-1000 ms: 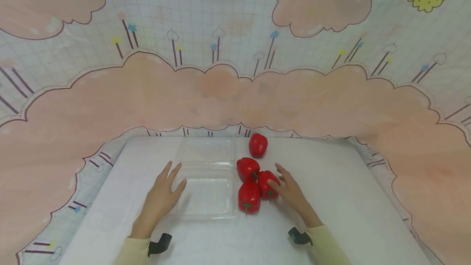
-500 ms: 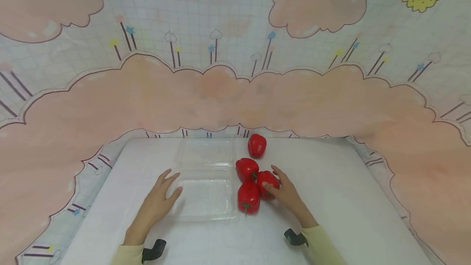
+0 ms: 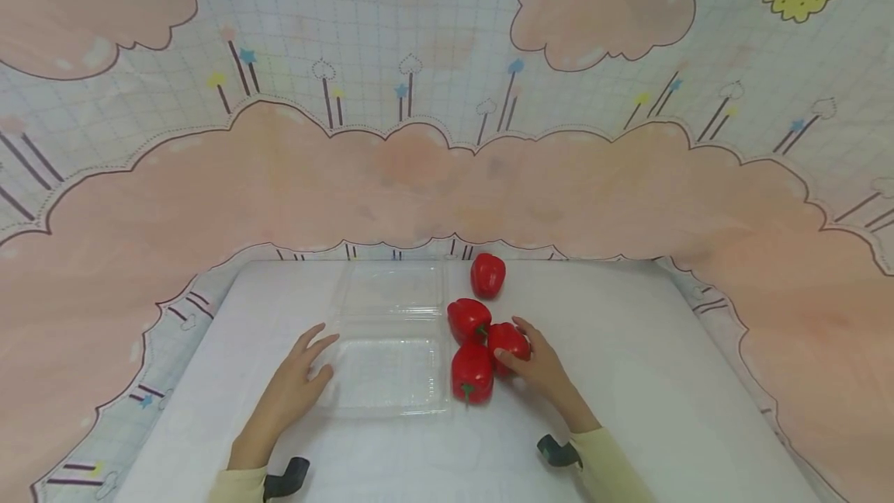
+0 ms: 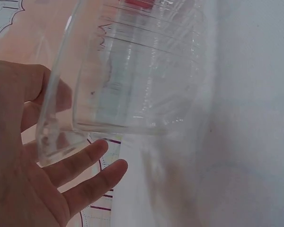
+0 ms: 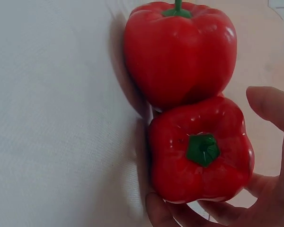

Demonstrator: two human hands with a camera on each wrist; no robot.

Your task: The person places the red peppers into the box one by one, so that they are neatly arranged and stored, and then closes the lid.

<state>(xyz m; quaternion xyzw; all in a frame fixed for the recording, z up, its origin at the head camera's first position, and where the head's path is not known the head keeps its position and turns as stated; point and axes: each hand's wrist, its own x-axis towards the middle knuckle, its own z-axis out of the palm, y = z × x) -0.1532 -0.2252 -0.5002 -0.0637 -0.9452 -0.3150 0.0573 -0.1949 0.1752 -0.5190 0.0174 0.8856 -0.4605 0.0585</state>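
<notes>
My right hand (image 3: 541, 363) curls its fingers round the side of a red bell pepper (image 5: 203, 151) with a green stem; in the right wrist view the thumb stands a little off its skin. Another red bell pepper (image 3: 472, 373) sits against it to the left, and a third red pepper (image 3: 469, 320) lies just behind. At the left, my left hand (image 3: 289, 386) has its fingers spread beside a clear plastic box (image 3: 391, 375), holding nothing. Seen from the left wrist, the box's clear wall (image 4: 57, 94) overlaps the thumb and some fingers.
The box's clear lid (image 3: 394, 289) lies flipped back behind its base. One more red pepper (image 3: 488, 275) stands near the back edge of the white table (image 3: 663, 379). A patterned cloth (image 3: 419, 185) hangs behind the table.
My right hand has moved slightly left, its fingers closing further round the pepper. My left hand has drawn back a little to the left, away from the box. The peppers look nearly unmoved.
</notes>
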